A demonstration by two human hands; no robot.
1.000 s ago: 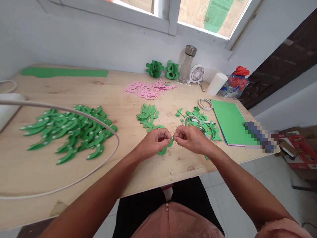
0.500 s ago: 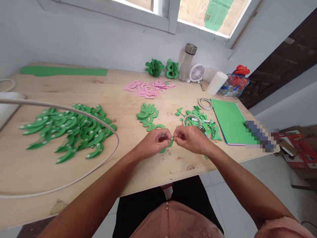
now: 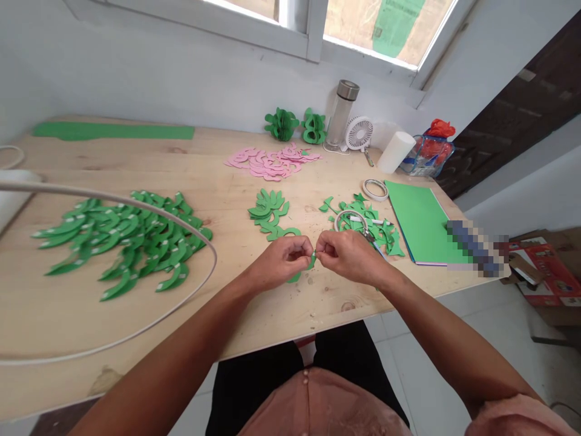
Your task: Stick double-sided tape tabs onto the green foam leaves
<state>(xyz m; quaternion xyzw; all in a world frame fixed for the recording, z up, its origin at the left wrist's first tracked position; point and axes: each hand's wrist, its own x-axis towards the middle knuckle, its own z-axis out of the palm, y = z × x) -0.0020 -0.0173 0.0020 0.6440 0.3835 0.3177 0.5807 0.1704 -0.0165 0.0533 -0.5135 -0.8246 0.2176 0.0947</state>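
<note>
Two bare hands nearly meet fingertip to fingertip. The left hand (image 3: 285, 261) pinches a small green paper cutout (image 3: 312, 262) between thumb and forefinger; the right hand (image 3: 348, 255) has its thumb and forefinger closed at the cutout's upper edge, but what they grip is too small to tell. Just beyond the left fingers lie green petal cutouts (image 3: 269, 209); well left of them, curved green strips (image 3: 167, 245) with white tabs. Beside the right fingers, a tape roll (image 3: 337, 218) rests on green paper scraps (image 3: 394, 241).
</note>
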